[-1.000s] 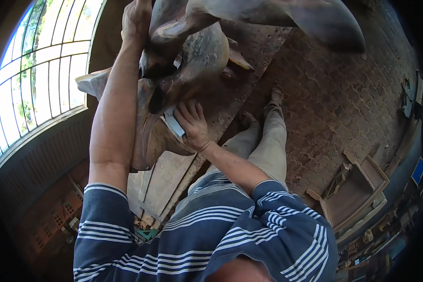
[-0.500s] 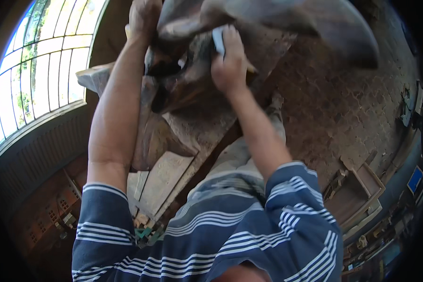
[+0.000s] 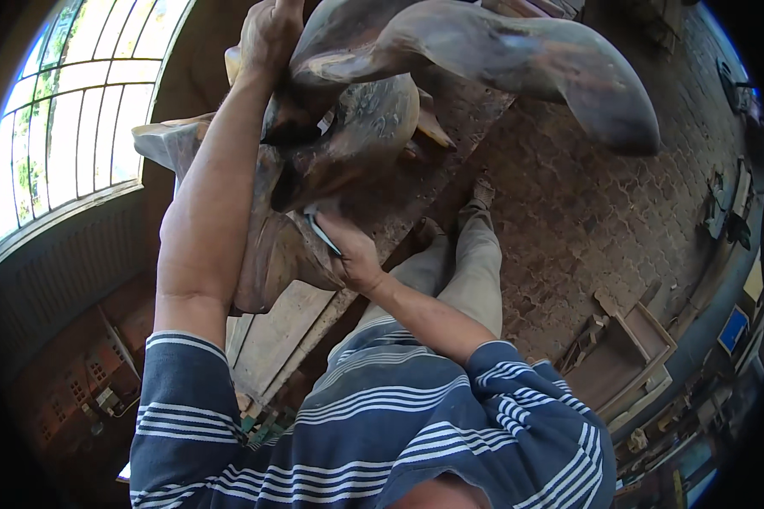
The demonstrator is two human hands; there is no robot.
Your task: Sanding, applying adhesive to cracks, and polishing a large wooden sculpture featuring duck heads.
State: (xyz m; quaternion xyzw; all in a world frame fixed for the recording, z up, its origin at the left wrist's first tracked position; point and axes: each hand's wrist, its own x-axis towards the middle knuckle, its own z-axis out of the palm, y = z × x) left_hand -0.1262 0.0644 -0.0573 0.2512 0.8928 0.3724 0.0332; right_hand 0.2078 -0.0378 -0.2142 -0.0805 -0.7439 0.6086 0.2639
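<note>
A large carved wooden sculpture (image 3: 365, 127), brown and grey with smooth curved limbs, fills the upper middle. My left hand (image 3: 269, 38) is closed around an upper part of it, with some fingertips hidden at the picture's top edge. Lower down, my right hand (image 3: 351, 253) presses a thin folded sheet of sandpaper (image 3: 322, 234), pale blue at its edge, against the sculpture's rounded lower part (image 3: 284, 259). The fingers of this hand are partly hidden behind the sheet and the wood. One long curved limb (image 3: 603, 93) sticks out to the right.
Beneath the sculpture is a worn workbench (image 3: 289, 327) of boards. A barred window (image 3: 76, 127) lies to the left. Paving stones (image 3: 560, 229) cover the floor on the right, where a wooden drawer-like box (image 3: 624, 356) and shelves with clutter (image 3: 696, 424) stand.
My right hand has moved down and toward me with the sandpaper, from the sculpture's upper middle to its lower part. The left hand keeps its hold. The view has shifted slightly.
</note>
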